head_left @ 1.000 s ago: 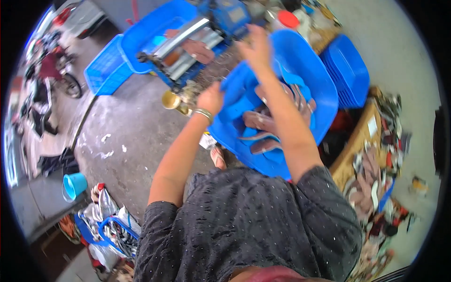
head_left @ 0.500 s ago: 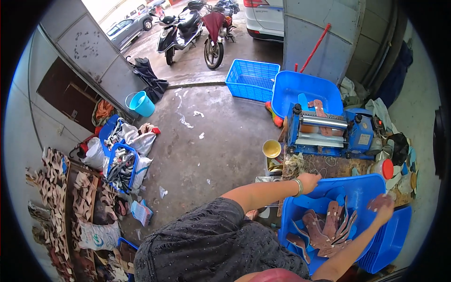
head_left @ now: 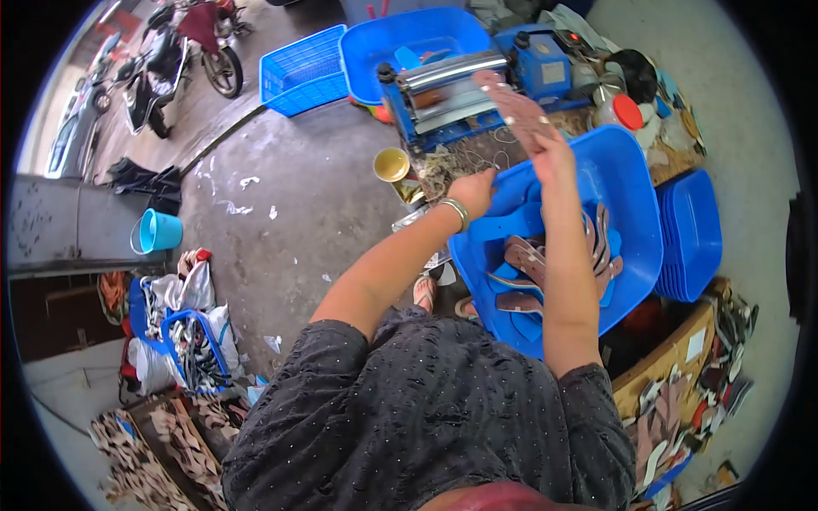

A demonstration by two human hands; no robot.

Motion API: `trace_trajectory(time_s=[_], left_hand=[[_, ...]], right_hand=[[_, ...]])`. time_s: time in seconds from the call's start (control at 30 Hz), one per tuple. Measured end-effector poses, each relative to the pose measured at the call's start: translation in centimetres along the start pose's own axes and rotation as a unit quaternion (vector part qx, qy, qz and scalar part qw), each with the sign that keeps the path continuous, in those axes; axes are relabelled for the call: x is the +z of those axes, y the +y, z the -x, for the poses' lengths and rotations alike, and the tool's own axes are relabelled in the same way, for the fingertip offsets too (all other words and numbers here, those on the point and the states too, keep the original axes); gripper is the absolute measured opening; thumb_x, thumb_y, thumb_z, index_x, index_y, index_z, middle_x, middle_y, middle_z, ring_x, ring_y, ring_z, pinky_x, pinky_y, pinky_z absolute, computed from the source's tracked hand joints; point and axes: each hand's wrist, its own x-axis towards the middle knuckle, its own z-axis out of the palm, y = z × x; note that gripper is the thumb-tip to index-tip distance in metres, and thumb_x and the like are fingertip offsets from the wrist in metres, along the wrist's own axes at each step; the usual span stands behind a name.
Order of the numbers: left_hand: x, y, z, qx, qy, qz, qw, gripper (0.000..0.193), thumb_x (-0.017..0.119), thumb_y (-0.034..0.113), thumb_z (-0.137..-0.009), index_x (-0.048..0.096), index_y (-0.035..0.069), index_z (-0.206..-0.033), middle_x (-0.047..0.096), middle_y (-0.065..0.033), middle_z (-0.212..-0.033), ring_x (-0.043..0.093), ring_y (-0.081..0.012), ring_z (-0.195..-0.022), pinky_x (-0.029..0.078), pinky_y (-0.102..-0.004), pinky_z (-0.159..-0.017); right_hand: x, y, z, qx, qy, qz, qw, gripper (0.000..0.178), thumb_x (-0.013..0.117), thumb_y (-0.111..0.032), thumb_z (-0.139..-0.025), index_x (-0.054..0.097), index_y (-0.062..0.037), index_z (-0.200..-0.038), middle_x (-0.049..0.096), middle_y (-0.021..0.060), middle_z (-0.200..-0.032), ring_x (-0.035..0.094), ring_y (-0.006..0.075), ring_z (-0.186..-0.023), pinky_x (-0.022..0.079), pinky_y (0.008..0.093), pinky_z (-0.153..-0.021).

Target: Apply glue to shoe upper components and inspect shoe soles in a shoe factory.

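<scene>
My right hand [head_left: 554,159] is raised over the near blue tub [head_left: 635,230], its fingers closed on a brown shoe sole piece [head_left: 515,106] with pale spots along it. The far end of that piece reaches up in front of the rollers of a blue roller machine [head_left: 456,77]. At the tub's far left corner, my left hand [head_left: 474,192], with a bracelet on the wrist, is closed; what its fingers hold, if anything, is hidden. Several more brown sole pieces [head_left: 524,258] lie in the tub, partly covered by my right forearm.
Beyond the machine stand another blue tub [head_left: 358,64] and a blue crate [head_left: 298,77]. A yellow bowl [head_left: 392,164] sits left of the bench, and a red-lidded jar [head_left: 620,111] right. Stacked blue tubs [head_left: 694,230] stand at the right, sole-laden shelves [head_left: 162,443] lower left.
The view has turned, shifting the bench leftward and upward. My right hand has moved from the tub's right side up toward the rollers with the sole piece. The left stays by the tub's corner.
</scene>
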Motion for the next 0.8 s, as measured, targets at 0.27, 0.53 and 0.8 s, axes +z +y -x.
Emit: trace_trajectory(time_s=[0.27, 0.53, 0.8], left_hand=[[0.4, 1.0, 0.1, 0.017, 0.008, 0.006, 1.000, 0.031, 0.059, 0.021, -0.085, 0.052, 0.004, -0.110, 0.065, -0.0193, -0.094, 0.063, -0.0355, -0.086, 0.050, -0.0462, -0.073], [1.2, 0.6, 0.6, 0.014, 0.014, -0.018, 1.000, 0.030, 0.059, 0.022, -0.085, 0.052, 0.005, -0.108, 0.065, -0.0222, -0.090, 0.063, -0.0386, -0.084, 0.050, -0.0487, -0.073], [1.2, -0.6, 0.5, -0.011, 0.012, -0.031, 0.999, 0.042, 0.056, 0.029, -0.087, 0.051, 0.005, -0.121, 0.064, -0.0247, -0.095, 0.062, -0.0414, -0.088, 0.049, -0.0485, -0.076]], right_hand=[[0.2, 5.1, -3.1, 0.083, 0.085, -0.078, 0.990, 0.044, 0.039, 0.014, -0.083, 0.046, 0.0028, -0.125, 0.056, 0.0191, -0.121, 0.058, 0.0321, -0.108, 0.050, 0.0421, -0.094], [-1.0, 6.6, -3.9, 0.199, 0.105, 0.090, 0.970, 0.048, 0.060, -0.011, -0.083, 0.046, -0.0032, -0.127, 0.049, 0.0193, -0.132, 0.046, 0.0326, -0.122, 0.028, 0.0563, -0.103], [-0.9, 2.4, 4.9, -0.096, 0.059, 0.346, 0.932, 0.056, 0.065, -0.011, -0.081, 0.044, -0.0065, -0.132, 0.043, 0.0190, -0.135, 0.045, 0.0274, -0.122, 0.041, 0.0383, -0.095]])
